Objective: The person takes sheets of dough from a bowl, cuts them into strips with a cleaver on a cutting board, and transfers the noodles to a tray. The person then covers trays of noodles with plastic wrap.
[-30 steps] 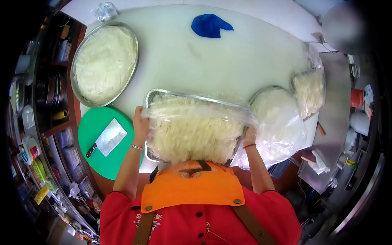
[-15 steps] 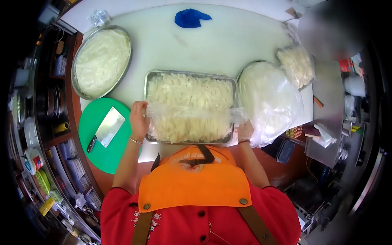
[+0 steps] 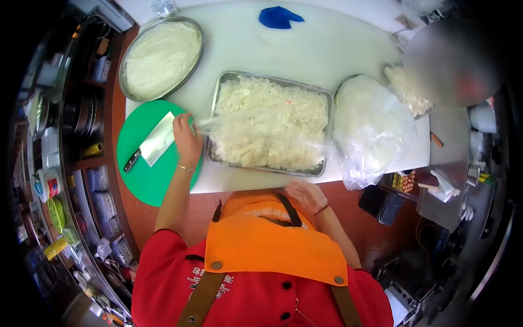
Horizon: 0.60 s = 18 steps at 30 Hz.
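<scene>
My left hand is closed at the left end of a clear plastic film, beside the tray and above the green cutting board. The film lies across pale, sliced noodle-like strips that fill a rectangular metal tray. In front of the tray, by the orange apron, my right hand is off the film with its fingers stretched out. Close to my left hand, a cleaver with a black handle rests on the green round cutting board.
A round pan holding a whitish sheet stands at the back left. Right of the tray is a large plastic-covered round heap; another batch of strips sits behind it. A blue cloth-like piece lies at the back of the counter.
My right hand has let go of the film's right end and moved down and left toward the apron. My left hand has moved out from the tray, over the board. The view has shifted.
</scene>
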Motion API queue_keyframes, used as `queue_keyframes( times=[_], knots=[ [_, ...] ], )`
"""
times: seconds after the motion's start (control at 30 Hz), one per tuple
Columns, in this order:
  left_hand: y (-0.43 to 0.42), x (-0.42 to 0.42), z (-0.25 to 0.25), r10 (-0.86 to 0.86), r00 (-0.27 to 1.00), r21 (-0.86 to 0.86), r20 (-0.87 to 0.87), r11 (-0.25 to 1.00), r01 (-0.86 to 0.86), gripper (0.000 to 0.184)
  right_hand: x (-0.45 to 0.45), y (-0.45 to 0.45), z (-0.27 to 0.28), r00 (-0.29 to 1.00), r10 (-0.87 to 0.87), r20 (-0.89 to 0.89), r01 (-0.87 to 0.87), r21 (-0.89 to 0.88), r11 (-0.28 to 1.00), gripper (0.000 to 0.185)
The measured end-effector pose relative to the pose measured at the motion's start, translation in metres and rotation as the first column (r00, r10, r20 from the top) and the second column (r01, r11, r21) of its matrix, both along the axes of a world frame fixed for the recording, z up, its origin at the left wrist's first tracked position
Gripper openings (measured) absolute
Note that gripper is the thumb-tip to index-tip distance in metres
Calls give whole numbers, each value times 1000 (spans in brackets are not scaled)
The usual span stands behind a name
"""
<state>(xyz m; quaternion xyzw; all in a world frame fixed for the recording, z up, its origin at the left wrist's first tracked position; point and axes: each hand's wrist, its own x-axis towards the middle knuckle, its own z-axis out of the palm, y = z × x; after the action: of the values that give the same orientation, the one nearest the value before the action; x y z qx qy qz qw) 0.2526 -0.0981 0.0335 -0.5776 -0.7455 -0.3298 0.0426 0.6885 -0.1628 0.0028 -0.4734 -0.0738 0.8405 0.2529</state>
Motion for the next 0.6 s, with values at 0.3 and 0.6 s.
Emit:
queue_keyframes(
  times=[0.3, 0.6],
  knots=[
    [-62, 20, -20, 49, 999, -273, 17, 961, -42, 37, -118, 25, -55, 878, -478, 41, 460, -354, 814, 37],
    [-198, 73, -31, -112, 994, -389, -2, 916, 102, 16, -116, 34, -48, 905, -424, -40, 366, -436, 822, 56]
  ],
)
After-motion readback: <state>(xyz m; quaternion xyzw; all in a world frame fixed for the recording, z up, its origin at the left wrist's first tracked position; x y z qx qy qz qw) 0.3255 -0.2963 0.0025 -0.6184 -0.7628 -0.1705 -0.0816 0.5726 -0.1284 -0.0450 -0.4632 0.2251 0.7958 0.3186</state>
